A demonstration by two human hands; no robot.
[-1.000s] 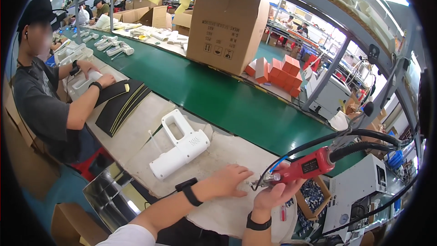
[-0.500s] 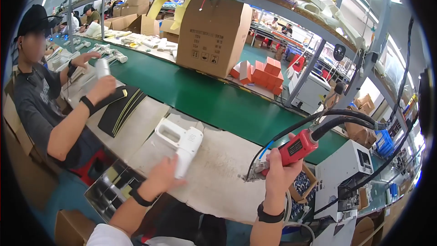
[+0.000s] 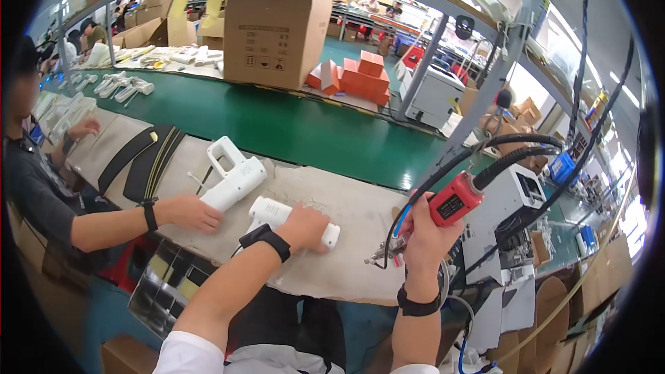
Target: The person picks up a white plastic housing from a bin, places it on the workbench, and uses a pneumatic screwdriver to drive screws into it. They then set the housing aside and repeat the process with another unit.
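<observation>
Your left grip (image 3: 305, 227) curls around the long white plastic housing (image 3: 273, 212) lying beneath it on the pale-surfaced table (image 3: 360, 197). To its right, your right grip (image 3: 428, 239) clasps a red, boxy, metal-tipped tool (image 3: 454, 199). Beyond your left grip, leftward, a co-worker's hand (image 3: 199, 214) is beside a loop-handled white housing (image 3: 237, 180); farther ahead runs the flat green belt (image 3: 277, 125).
</observation>
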